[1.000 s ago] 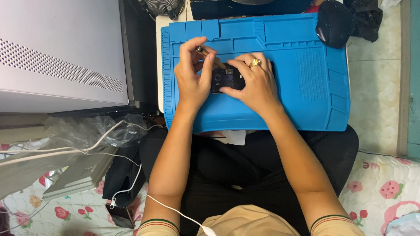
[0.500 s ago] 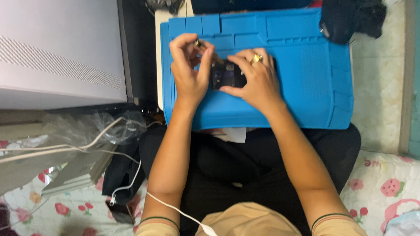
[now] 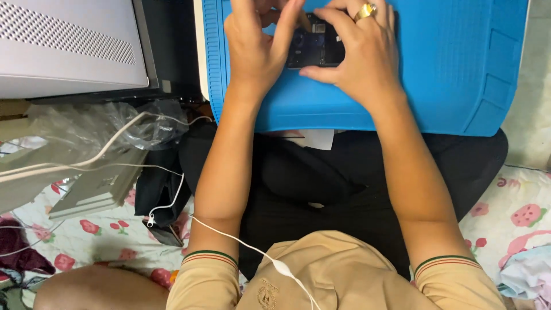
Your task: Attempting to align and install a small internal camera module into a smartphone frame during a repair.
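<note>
Where the upper edge of the frame cuts across the scene, a small dark device, apparently an opened phone with its inner parts exposed, is held on a blue ribbed work mat at upper centre. The left hand is shown on the device's left side, its fingers bent and closed about that edge; the fingertips are cut off by the top of the frame, so the exact grip cannot be made out. The right hand is laid over the device's right side, with fingers curled onto its top face and the thumb pressed against its lower edge. A gold ring is worn on one finger of this hand. Much of the device is covered by both hands, and only a central dark strip is seen.

A slim object, possibly a tool, appears between the hands at the top edge, but it is too small to identify. The mat's far edge and its compartments are largely out of view. A grey perforated case occupies the upper left, partly cropped. Clear plastic wrapping and white cables lie at middle left. A strawberry-patterned cloth is seen at lower right and lower left, and white paper protrudes beneath the mat's near edge.
</note>
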